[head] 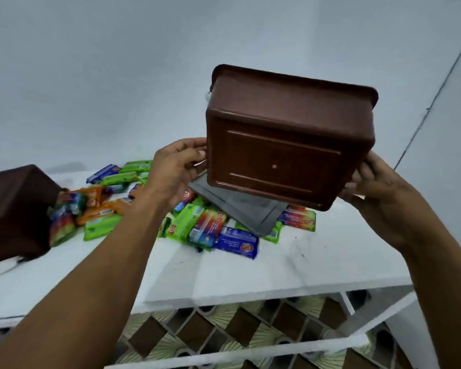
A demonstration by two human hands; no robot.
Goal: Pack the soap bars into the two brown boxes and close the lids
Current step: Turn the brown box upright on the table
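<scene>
A brown plastic box [285, 134] is raised in the air above the table, tipped so its underside faces me. My left hand [175, 171] grips its left wall and my right hand [378, 193] grips its right wall. A second brown box [14, 209] lies on its side at the table's left, with wrapped soap bars spilling from its mouth. Several soap bars [197, 225] in green, blue, orange and multicoloured wrappers lie scattered across the white table [317, 259]. A grey lid [240, 209] rests on the pile under the raised box.
A plain wall stands right behind the table. A white object [0, 270] pokes out under the tipped box at the far left. Below the table's front edge are white rails [237, 350] and a patterned tile floor [224, 328].
</scene>
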